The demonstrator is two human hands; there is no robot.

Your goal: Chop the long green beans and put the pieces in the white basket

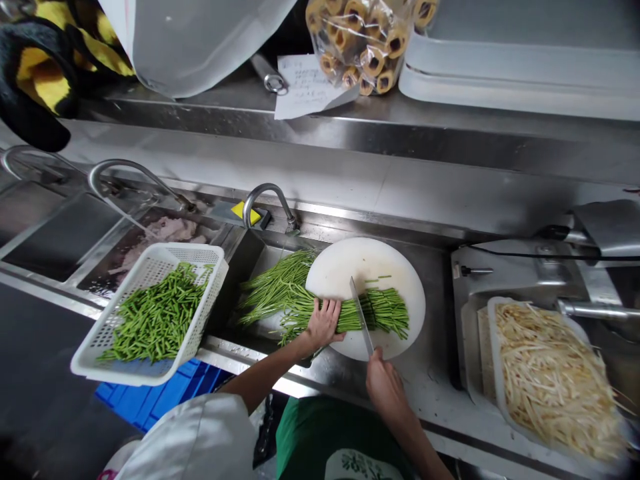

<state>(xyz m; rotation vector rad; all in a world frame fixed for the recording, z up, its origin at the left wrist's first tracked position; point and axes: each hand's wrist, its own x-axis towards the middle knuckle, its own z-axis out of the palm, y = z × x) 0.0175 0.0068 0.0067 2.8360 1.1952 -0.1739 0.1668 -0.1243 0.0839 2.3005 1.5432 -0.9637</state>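
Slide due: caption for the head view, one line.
Left hand steadies green stalks on a round board; right hand holds a knife.

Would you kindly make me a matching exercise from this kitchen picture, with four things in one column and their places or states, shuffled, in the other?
Things:
1. knife
2. white basket
3. pale sprouts
4. round cutting board

Places or states:
A. heaped in a tray at the picture's right
B. under green stalks that the left hand holds
C. gripped in the right hand
D. perforated, holding a heap of short green pieces

Right pairs: 1-C, 2-D, 3-A, 4-B.
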